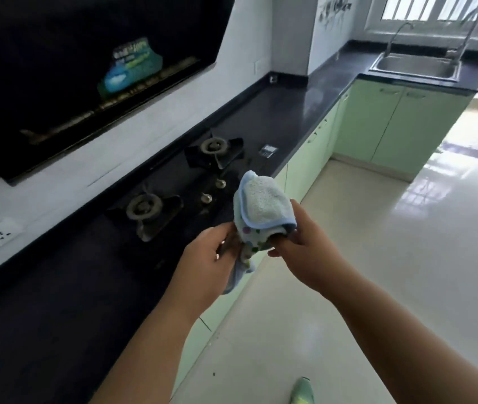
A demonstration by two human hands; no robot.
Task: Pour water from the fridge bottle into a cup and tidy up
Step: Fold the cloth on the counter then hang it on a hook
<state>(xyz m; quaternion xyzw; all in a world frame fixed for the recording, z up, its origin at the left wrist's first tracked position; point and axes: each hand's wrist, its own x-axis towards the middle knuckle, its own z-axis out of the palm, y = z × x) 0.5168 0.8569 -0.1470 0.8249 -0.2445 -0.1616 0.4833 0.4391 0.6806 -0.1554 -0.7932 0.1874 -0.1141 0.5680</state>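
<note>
A light blue cloth with a dotted white side is held in the air over the front edge of the dark counter. My left hand grips its lower bunched part from the left. Gripping the cloth from the right, my right hand has its fingers tucked under the folded top. No bottle or cup is in view.
A black gas hob with two burners lies in the counter just left of my hands. A black range hood hangs above. A steel sink with taps sits at the far right corner. Green cabinets line the pale tiled floor.
</note>
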